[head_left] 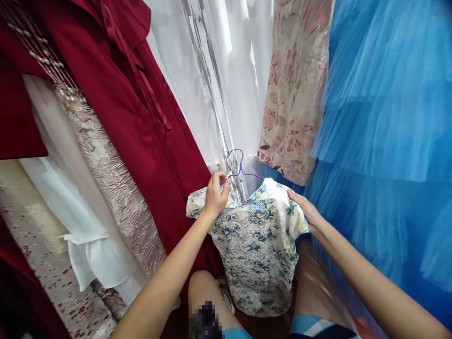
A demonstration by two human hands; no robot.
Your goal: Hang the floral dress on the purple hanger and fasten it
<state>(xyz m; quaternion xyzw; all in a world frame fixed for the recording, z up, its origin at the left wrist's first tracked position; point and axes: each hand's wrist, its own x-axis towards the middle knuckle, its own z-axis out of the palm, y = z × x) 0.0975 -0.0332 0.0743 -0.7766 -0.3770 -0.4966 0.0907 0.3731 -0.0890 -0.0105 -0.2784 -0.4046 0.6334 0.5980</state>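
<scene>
Cream cloth with blue and yellow scrolls makes up the short-sleeved top (259, 240), which hangs in front of us between our knees; take it as the dial's centre. At about ten o'clock, our left hand (216, 194) pinches at the near end of the purple hanger (241, 165) beside the neckline; whether that grip catches cloth too, we cannot tell. At two o'clock, our right hand (306, 211) grips the other shoulder, thumb in front. The hanger's hook rises towards twelve, by slim metal poles (212, 89) leaning to eleven.

We judge the step in hand to be fitting shoulders and hanger together; the next move would call for a steady left pinch while the right evens the cloth.

Farther out, a dark red garment (141, 136) hangs at ten, floral fabric (291, 108) at one, blue tulle (381, 94) towards two.
</scene>
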